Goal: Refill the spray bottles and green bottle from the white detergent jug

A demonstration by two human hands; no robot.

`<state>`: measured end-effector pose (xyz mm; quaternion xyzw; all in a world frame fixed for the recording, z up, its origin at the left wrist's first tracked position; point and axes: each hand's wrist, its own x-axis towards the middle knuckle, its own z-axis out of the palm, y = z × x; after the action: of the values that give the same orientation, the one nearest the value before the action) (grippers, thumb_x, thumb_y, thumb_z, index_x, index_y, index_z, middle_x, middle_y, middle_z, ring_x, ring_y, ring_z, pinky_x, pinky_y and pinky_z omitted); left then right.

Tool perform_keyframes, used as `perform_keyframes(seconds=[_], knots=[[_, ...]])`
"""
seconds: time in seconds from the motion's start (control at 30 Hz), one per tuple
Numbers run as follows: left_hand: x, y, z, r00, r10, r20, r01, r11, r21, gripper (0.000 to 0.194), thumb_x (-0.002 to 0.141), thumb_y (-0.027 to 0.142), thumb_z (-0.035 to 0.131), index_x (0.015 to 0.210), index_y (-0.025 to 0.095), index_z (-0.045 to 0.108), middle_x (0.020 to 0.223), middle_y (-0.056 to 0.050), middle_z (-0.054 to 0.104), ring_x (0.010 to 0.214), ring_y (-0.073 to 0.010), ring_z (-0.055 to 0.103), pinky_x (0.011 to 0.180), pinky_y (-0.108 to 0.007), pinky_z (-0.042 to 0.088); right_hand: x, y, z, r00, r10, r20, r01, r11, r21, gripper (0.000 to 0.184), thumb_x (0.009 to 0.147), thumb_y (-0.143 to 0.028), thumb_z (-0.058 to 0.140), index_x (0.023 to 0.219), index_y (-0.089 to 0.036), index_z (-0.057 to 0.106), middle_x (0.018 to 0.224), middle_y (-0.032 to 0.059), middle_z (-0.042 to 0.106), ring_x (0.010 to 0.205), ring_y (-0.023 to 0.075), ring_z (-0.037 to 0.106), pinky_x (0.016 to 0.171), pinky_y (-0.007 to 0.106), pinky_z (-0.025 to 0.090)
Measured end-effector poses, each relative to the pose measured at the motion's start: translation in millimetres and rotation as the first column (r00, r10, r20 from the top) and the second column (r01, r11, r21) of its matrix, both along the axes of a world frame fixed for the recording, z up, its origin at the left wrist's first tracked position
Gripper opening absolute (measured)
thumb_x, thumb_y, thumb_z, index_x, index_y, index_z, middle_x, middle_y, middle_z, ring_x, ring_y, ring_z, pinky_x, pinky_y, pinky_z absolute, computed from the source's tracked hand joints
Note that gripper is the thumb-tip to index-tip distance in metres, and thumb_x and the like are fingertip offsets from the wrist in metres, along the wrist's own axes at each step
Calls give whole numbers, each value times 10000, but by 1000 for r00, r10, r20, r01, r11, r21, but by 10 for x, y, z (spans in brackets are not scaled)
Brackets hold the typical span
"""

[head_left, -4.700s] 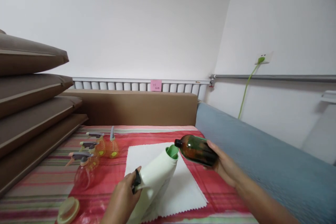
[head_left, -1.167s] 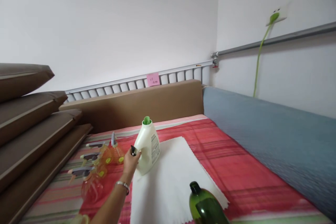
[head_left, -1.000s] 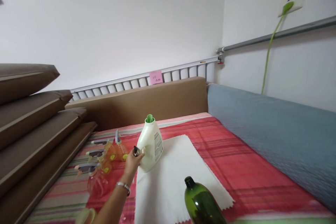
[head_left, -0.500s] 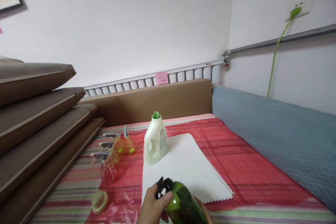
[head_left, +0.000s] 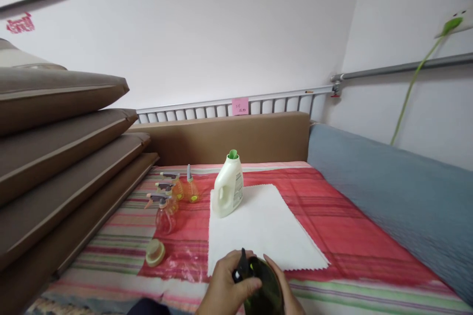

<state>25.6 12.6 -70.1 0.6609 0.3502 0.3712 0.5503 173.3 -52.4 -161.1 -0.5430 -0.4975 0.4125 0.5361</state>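
Both hands are around a dark green bottle (head_left: 266,288) low in the middle of the view. Its black dispenser top (head_left: 243,267) points toward the left. My left hand (head_left: 228,283) is closed about the top end, its thumb lying across the bottle's shoulder. On the far right side of the body, my right hand (head_left: 285,291) wraps round the bottle, mostly hidden by it. Beyond the hands lies a white cloth stack (head_left: 254,234) with zigzag edges. A cream detergent jug (head_left: 228,192) with its green spout stands upright on the stack's back left part.
Several small clear spray bottles (head_left: 165,219) stand left of the white stack. Nearer lies a round cream cap (head_left: 154,252). Stacked brown cushions (head_left: 70,128) rise at left. A blue padded side (head_left: 388,187) bounds the right, a brown padded board (head_left: 229,140) the back.
The view has swung a little left, shifting the scene rightward. The bottle has turned in my hands, its body now more end-on and darker. Both hands keep their hold.
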Motion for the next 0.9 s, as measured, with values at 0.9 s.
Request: perform_keyframes(seconds=[0.9], knots=[[-655,553,-430,661,698,275,-276,568,-775,181,750,26,551,874,154,576,754,-36,672,558,-127,620,562,-255,482,-406,1429,-523,952,-224,210,207,973,99,794,574,-214,601,1314,-134,326,1242,152,506,1161,295,480,987,408,370]])
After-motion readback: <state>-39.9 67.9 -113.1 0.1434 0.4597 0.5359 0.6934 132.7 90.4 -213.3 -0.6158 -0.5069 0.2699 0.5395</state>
